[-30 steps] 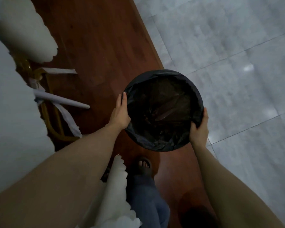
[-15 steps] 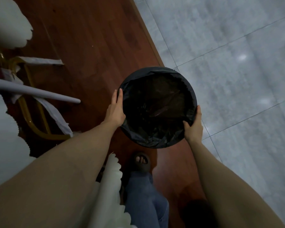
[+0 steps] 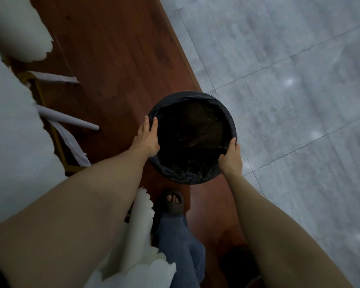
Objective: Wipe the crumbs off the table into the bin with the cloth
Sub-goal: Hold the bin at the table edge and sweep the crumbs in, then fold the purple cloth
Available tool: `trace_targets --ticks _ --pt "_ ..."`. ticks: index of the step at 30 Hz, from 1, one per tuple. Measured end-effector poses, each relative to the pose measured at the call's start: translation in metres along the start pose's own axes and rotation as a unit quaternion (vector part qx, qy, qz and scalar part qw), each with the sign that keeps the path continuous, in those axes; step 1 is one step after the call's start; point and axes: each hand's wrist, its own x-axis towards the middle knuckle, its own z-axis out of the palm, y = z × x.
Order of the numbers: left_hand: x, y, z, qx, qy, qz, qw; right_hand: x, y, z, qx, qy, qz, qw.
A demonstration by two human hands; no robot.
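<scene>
A round bin (image 3: 227, 115) lined with a black plastic bag is held over the floor, seen from straight above. My left hand (image 3: 147, 138) presses flat against its left side, fingers pointing away from me. My right hand (image 3: 231, 157) grips its near right rim, thumb hooked over the edge. The bin's inside is dark; I cannot tell what lies in it. No cloth and no crumbs are in view. At the left edge is a white scalloped tablecloth (image 3: 10, 132).
Below is reddish wood flooring (image 3: 116, 48), meeting grey tiles (image 3: 289, 69) at the right. A gold chair frame (image 3: 56, 142) with white ribbons stands at the left. My sandalled foot (image 3: 174, 202) and jeans leg are under the bin.
The bin with both hands on it has shifted slightly toward me and left in view; the camera has tilted, so the chair and tablecloth sit differently.
</scene>
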Motion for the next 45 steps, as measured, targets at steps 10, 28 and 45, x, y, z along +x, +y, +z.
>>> trace_targets --ticks 10,28,45 --pt "-0.128 0.026 -0.089 0.018 0.031 0.085 0.996 -0.122 -0.073 -0.080 -0.085 0.035 -0.146 0.985" --pt "-0.411 -0.195 -0.213 -0.089 0.265 0.125 0.952 -0.446 -0.235 -0.100 0.060 0.012 -0.420 0.906" --pt "-0.443 -0.267 -0.166 -0.220 0.329 0.004 0.918 -0.480 -0.258 -0.024 -0.043 -0.071 -0.421 0.903"
